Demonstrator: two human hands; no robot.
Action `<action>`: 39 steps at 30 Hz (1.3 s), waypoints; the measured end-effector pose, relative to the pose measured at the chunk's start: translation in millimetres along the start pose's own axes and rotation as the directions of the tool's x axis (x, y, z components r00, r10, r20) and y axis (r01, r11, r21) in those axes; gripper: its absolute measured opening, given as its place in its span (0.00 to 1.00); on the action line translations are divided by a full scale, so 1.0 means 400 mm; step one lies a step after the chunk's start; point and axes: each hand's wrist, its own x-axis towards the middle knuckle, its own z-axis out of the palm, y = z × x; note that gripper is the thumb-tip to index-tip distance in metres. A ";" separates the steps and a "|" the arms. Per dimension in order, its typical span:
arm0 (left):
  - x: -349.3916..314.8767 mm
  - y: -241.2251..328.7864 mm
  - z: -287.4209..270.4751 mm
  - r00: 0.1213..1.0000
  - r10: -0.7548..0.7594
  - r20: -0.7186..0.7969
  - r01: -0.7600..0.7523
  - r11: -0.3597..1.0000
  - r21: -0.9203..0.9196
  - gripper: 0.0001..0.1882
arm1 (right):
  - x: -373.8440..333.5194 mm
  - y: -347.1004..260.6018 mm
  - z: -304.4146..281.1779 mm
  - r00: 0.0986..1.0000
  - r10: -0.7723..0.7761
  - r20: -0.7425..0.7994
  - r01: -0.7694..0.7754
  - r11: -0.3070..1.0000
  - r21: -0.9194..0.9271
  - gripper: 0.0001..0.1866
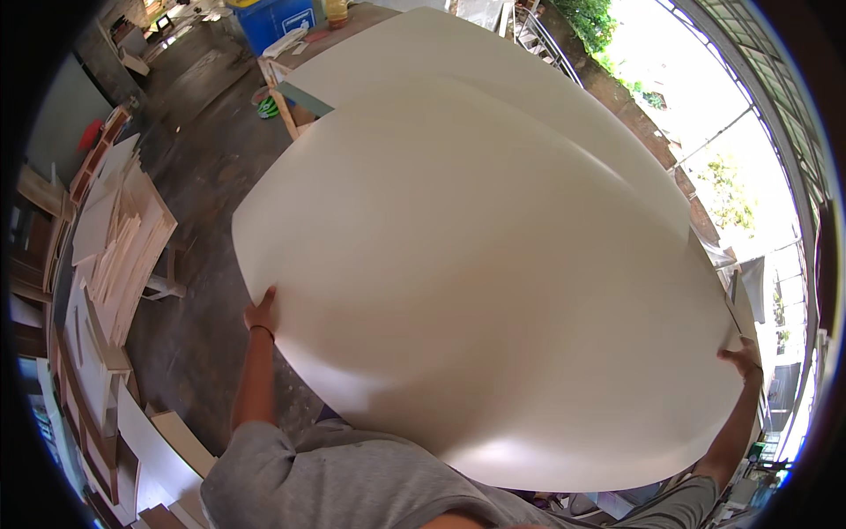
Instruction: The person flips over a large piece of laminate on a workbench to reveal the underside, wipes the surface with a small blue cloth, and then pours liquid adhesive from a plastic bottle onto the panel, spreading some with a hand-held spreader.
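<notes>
A large, thin, cream-white flexible sheet (458,247) spreads across most of the view, bowed and glossy near my body. My left hand (261,310) grips its left edge, thumb on top and the other fingers hidden beneath. On the far right, my right hand (742,357) is closed on the opposite edge, with its fingers partly out of sight. Both arms reach wide apart. Toward the far end, the sheet appears to rest over a work table, and a grey-green strip (306,98) pokes out at its left side.
Stacked wooden boards (123,238) stand along the left, beside a dark concrete floor (189,326). At the far end are a blue bin (271,25), a yellowish container (336,12) and a wooden frame (280,101). A low wall (648,141) and greenery border the right.
</notes>
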 end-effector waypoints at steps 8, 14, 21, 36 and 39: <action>0.006 -0.109 0.089 0.994 -0.093 0.057 0.094 0.995 -0.016 0.48 | -0.087 0.009 -0.119 0.994 -0.019 0.108 0.019 1.000 0.000 0.34; 0.039 -0.208 0.129 0.942 -0.278 0.190 0.260 0.959 0.112 0.44 | -0.158 -0.017 -0.068 0.981 0.135 0.139 -0.137 0.991 0.004 0.47; -0.040 -0.273 0.030 0.848 -0.208 0.487 0.236 0.972 0.003 0.30 | -0.188 0.028 -0.038 0.978 -0.088 0.189 0.099 0.994 -0.055 0.50; -0.498 -0.361 0.072 0.987 -0.073 0.141 0.125 0.904 -0.409 0.18 | -0.643 0.111 -0.446 0.712 -0.390 -0.584 0.157 0.899 -0.409 0.27; -0.519 -0.236 0.020 0.981 -0.076 0.176 0.135 0.925 -0.356 0.16 | -0.632 0.182 -0.473 0.754 -0.298 -0.585 0.099 0.932 -0.348 0.32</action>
